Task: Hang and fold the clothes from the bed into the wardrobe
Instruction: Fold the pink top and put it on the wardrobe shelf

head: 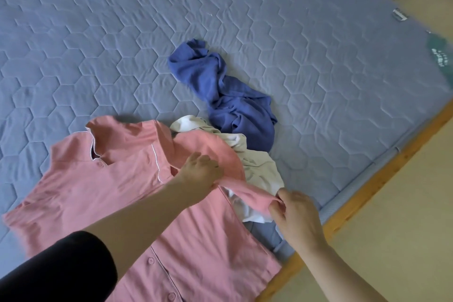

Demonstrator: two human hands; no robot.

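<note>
Both hands hold the pink buttoned pyjama shirt (85,191) at the grey quilted bed (98,32)'s near edge, left hand (199,171) gripping its shoulder, right hand (296,213) pinching the sleeve, which may drag the crumpled cream garment (259,167) beneath.

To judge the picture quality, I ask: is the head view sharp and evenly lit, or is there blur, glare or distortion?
Head view: soft, even daylight with no glare; only faint shadows on the shirt; overall detail is slightly soft; the green thing at the right edge is smeared and unreadable; the wide lens seems to bow the bed frame slightly.
</note>
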